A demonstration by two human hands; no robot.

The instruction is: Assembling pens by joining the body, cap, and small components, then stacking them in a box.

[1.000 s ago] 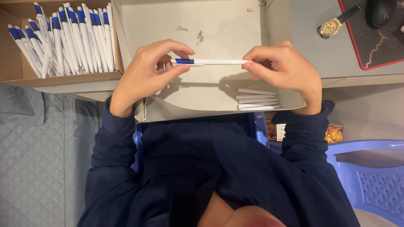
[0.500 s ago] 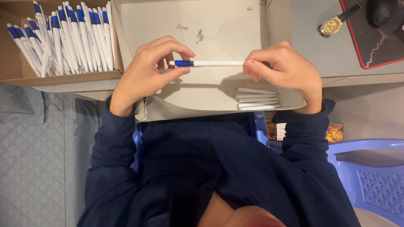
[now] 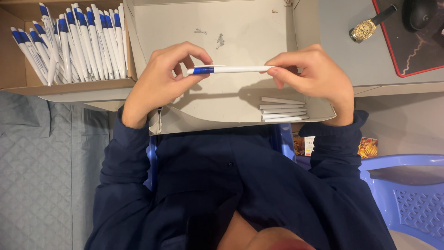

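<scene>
Left hand point(image 3: 159, 83) and right hand point(image 3: 314, 76) pinching one white-and-blue pen point(image 3: 229, 70) level above the grey tray point(image 3: 303, 37). Many finished pens point(image 3: 76, 41) boxed; four white barrels point(image 3: 283, 109) left.

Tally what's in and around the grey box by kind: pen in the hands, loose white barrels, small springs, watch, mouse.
Pen held between left hand and right hand: 1
White barrels in the grey box: 4
Small springs: about 3, too small to be sure
Wristwatch: 1
Mouse: 1
Total: about 10
</scene>
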